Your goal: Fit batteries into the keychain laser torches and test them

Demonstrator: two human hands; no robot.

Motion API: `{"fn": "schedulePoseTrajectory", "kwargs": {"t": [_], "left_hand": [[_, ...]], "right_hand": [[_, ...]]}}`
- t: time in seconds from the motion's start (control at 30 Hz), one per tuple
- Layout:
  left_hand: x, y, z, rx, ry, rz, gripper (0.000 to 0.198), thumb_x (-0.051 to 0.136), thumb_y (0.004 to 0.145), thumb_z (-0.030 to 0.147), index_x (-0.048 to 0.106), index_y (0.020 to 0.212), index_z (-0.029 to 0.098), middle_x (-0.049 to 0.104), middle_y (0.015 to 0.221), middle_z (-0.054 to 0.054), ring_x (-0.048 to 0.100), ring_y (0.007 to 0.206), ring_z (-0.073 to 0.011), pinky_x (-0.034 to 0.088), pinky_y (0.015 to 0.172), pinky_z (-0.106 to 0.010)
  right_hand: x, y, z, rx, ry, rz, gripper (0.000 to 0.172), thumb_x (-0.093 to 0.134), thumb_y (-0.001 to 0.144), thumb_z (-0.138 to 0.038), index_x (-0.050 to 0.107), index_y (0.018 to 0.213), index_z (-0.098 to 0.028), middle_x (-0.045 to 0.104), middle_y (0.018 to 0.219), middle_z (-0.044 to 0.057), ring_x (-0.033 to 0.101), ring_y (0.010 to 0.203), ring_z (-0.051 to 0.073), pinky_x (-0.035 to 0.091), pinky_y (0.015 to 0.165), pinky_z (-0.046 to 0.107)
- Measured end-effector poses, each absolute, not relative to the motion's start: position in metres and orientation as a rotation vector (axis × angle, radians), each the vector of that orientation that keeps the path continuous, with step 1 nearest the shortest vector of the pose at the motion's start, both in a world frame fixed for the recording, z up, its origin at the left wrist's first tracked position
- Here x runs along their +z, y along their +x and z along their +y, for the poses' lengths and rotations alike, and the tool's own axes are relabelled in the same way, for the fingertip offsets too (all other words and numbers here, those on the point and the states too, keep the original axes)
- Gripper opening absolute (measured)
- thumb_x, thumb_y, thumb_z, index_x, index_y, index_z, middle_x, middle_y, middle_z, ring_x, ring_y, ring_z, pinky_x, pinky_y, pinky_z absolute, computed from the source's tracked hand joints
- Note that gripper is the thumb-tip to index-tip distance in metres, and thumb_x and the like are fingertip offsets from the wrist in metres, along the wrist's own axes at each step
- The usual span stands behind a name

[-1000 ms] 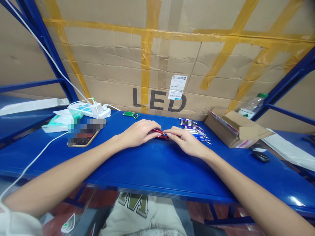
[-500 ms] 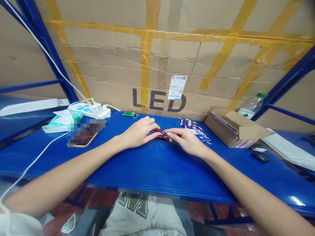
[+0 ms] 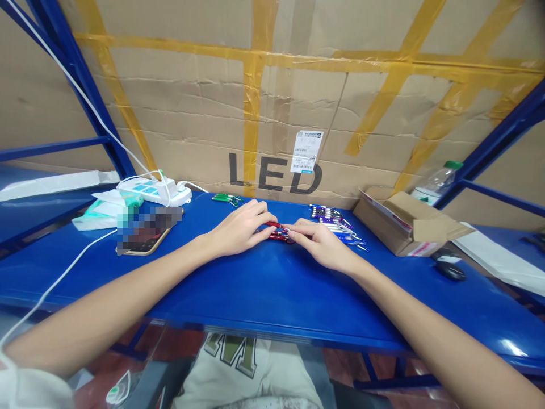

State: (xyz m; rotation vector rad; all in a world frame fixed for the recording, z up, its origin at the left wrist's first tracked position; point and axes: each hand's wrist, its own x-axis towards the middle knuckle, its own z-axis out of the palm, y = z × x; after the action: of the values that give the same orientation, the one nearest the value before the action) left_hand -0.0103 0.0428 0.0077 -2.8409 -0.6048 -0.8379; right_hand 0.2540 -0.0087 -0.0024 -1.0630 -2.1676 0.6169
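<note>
A slim red pen with shiny metal parts lies level between my two hands, just above the table. My left hand pinches its left end between thumb and fingers. At the other end, the thumb and fingers of my right hand close on its tip and partly hide it. More red pens lie on the blue table directly beneath, partly covered by my fingers. Beyond my left hand rest several green pens with small metal clips. Rows of black, purple, white and blue pens lie beyond my right hand.
An open cardboard box stands at the right on the blue table, near a black mouse and a bottle. At the left are a phone, a tissue pack and a power strip with white cables.
My right hand has shifted slightly left, its fingers now farther along the red pen. My left hand stays almost where it was.
</note>
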Motion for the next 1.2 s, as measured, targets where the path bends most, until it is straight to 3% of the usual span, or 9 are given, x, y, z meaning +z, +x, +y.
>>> {"fn": "schedulePoseTrajectory", "kwargs": {"t": [0.3,0.57,0.73,1.0,1.2], "left_hand": [[0.0079,-0.0094,0.0408,-0.826,-2.876,-0.579,0.028,0.046,0.114,0.034,0.068,0.121,0.016,0.065,0.108,-0.01,0.057,0.102,-0.0262,0.048,0.092,-0.039],[0.0099,-0.0093,0.0387,-0.83,-2.9,-0.581,0.028,0.047,0.114,0.034,0.068,0.122,0.017,0.066,0.108,-0.01,0.058,0.103,-0.0261,0.049,0.093,-0.04],[0.0092,-0.0096,0.0396,-0.844,-2.916,-0.568,0.029,0.047,0.114,0.034,0.068,0.124,0.018,0.067,0.112,-0.011,0.059,0.103,-0.0258,0.05,0.093,-0.04],[0.0063,-0.0105,0.0431,-0.847,-2.914,-0.536,0.03,0.047,0.115,0.033,0.07,0.126,0.017,0.069,0.116,-0.012,0.06,0.105,-0.0258,0.051,0.096,-0.04],[0.008,-0.0105,0.0424,-0.87,-2.895,-0.505,0.031,0.048,0.115,0.033,0.072,0.129,0.019,0.073,0.117,-0.012,0.06,0.102,-0.0252,0.052,0.094,-0.041]], "right_hand": [[-0.0035,0.2549,-0.0071,0.641,-1.105,-2.15,0.039,0.053,0.11,-0.046,0.081,0.129,-0.025,0.07,0.103,0.006,0.066,0.101,0.024,0.051,0.101,0.043],[-0.0038,0.2534,-0.0051,0.712,-1.137,-2.08,0.043,0.051,0.11,-0.051,0.083,0.117,-0.023,0.074,0.103,0.007,0.068,0.101,0.025,0.051,0.099,0.042],[-0.0065,0.2563,-0.0027,0.655,-1.127,-2.031,0.044,0.056,0.109,-0.053,0.081,0.13,-0.025,0.075,0.109,0.009,0.068,0.106,0.027,0.052,0.104,0.045],[-0.0069,0.2559,-0.0048,0.485,-1.144,-2.183,0.037,0.053,0.11,-0.038,0.079,0.134,-0.025,0.072,0.108,0.01,0.067,0.104,0.027,0.053,0.102,0.045],[-0.0084,0.2561,-0.0028,0.471,-1.137,-2.193,0.031,0.054,0.109,-0.034,0.078,0.126,-0.024,0.075,0.115,0.01,0.071,0.107,0.027,0.056,0.1,0.044]]}}
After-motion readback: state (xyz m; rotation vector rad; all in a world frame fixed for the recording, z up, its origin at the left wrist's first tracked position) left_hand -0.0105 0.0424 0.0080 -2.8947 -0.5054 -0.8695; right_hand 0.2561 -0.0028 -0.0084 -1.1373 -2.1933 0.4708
